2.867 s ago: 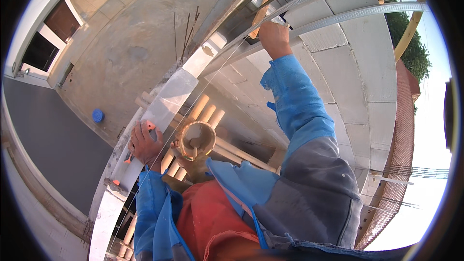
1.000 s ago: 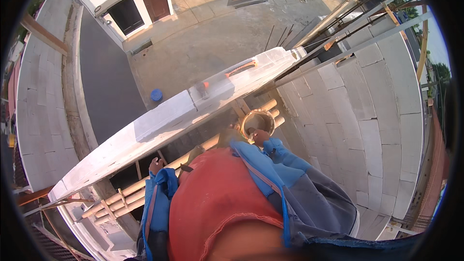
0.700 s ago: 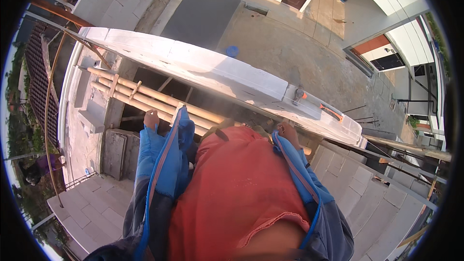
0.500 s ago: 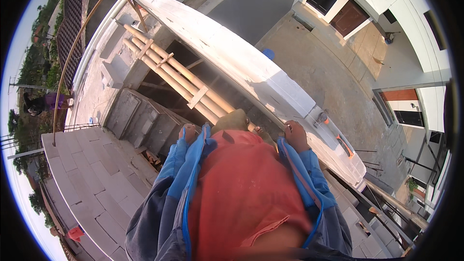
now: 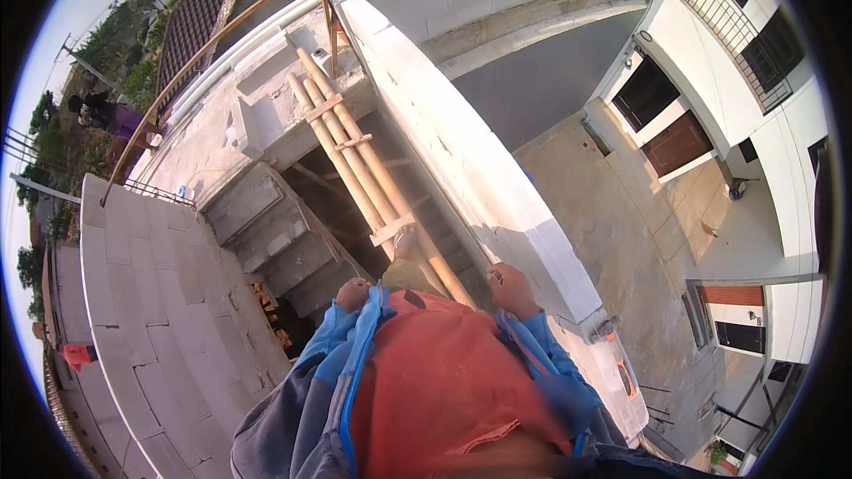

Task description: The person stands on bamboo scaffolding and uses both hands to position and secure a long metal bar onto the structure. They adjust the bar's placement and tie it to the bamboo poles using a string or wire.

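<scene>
My left hand point(image 5: 353, 294) is held in front of me with its fingers curled into a loose fist, above the grey concrete steps point(image 5: 288, 235). No object shows in it. My right hand point(image 5: 513, 289) is also closed, with nothing visible in it, close to the inner edge of the white block wall point(image 5: 497, 173); whether it touches the wall I cannot tell. Between and beyond the hands, bamboo poles point(image 5: 364, 164) tied by short wooden crosspieces point(image 5: 391, 229) span a dark opening. One of my feet point(image 5: 406, 244) rests on the poles near the closest crosspiece.
A pale block wall point(image 5: 169, 293) curves along the left. An orange-handled tool point(image 5: 626, 380) lies on the right wall's near end. Far below on the right is a concrete yard point(image 5: 603, 222). A person in purple point(image 5: 120, 115) is at the far left.
I have moved forward along the bamboo poles, and the view has turned. A foot now shows at the nearest crosspiece. My right hand has shifted slightly left and down; both hands stay closed.
</scene>
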A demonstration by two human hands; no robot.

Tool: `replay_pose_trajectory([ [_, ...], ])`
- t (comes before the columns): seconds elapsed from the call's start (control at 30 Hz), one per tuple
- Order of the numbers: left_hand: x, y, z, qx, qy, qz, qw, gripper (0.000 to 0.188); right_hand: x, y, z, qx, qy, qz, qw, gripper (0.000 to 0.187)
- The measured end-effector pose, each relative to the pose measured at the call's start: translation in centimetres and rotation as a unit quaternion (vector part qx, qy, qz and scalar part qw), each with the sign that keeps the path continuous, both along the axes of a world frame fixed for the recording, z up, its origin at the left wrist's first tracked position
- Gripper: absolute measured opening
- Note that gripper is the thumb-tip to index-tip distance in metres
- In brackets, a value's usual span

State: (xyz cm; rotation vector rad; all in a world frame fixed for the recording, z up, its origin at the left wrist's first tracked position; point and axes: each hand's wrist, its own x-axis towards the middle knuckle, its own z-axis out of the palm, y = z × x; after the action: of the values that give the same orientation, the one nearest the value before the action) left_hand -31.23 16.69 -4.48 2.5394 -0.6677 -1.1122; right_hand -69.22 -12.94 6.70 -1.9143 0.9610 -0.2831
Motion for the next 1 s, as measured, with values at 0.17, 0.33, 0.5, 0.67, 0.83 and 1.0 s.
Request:
replay_pose_trajectory([
  [0.17,10.4,-9.0,2.7,-0.041,0.003,0.008,0.999,0.053,14.3,-6.1,2.3,-0.046,-0.021,0.006,0.999,0.020],
  [0.33,22.7,-10.3,-2.3,0.001,0.031,-0.039,0.999,0.047,27.1,-12.5,2.6,-0.101,0.021,0.021,0.994,0.020],
  [0.5,36.1,-9.6,-2.5,-0.008,-0.022,-0.111,0.994,0.049,36.0,-15.9,3.2,-0.086,0.007,-0.022,0.996,0.020],
  [0.67,45.6,-15.8,1.8,-0.075,-0.037,0.098,0.992,0.046,40.7,-17.2,2.8,-0.039,0.061,-0.004,0.997,0.022],
  [0.83,51.0,-23.7,5.6,-0.141,0.103,0.193,0.965,0.044,44.9,-19.5,-0.8,0.006,0.091,0.019,0.996,0.026],
  [1.0,57.7,-31.4,6.4,-0.182,0.181,0.142,0.956,0.052,52.2,-23.4,-1.7,0.046,0.066,0.016,0.997,0.027],
])
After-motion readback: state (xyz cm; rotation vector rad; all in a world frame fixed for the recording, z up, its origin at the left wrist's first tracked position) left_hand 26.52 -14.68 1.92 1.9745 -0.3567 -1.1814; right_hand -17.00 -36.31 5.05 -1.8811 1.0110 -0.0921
